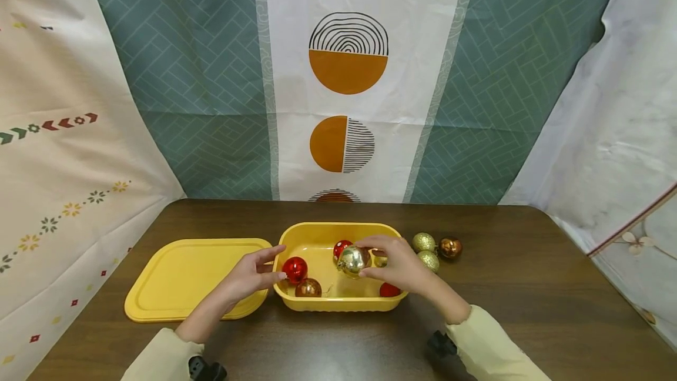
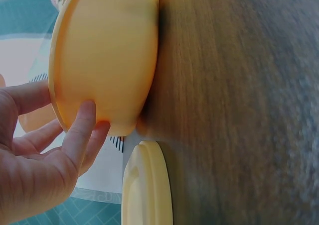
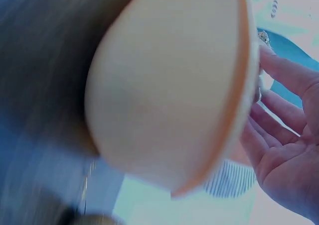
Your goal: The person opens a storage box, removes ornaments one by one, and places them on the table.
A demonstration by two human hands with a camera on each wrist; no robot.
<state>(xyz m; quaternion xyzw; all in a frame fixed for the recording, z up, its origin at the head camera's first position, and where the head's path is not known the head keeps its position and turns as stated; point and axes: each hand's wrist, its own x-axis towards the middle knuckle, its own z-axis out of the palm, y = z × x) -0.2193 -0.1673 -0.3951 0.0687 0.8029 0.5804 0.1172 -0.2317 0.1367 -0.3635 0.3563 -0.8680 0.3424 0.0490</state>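
Observation:
In the head view a yellow plastic container [image 1: 344,304] holds several Christmas baubles: a shiny red bauble [image 1: 295,269], a copper bauble [image 1: 308,288], a dotted red bauble [image 1: 342,248] and another red bauble [image 1: 389,290]. My right hand [image 1: 399,263] pinches a shiny gold bauble [image 1: 353,260] over the container, thumb on the near side. At the container's left rim, my left hand [image 1: 255,269] holds on lightly. The left wrist view has its thumb over the rim and fingers [image 2: 83,118] against the outer wall.
A yellow lid [image 1: 195,269] lies flat to the left of the container. On the right, two glittery gold baubles [image 1: 424,242] and a copper bauble [image 1: 451,247] sit together on the dark wooden table [image 1: 508,287]. Patterned cloth [image 1: 211,75] hangs behind the table.

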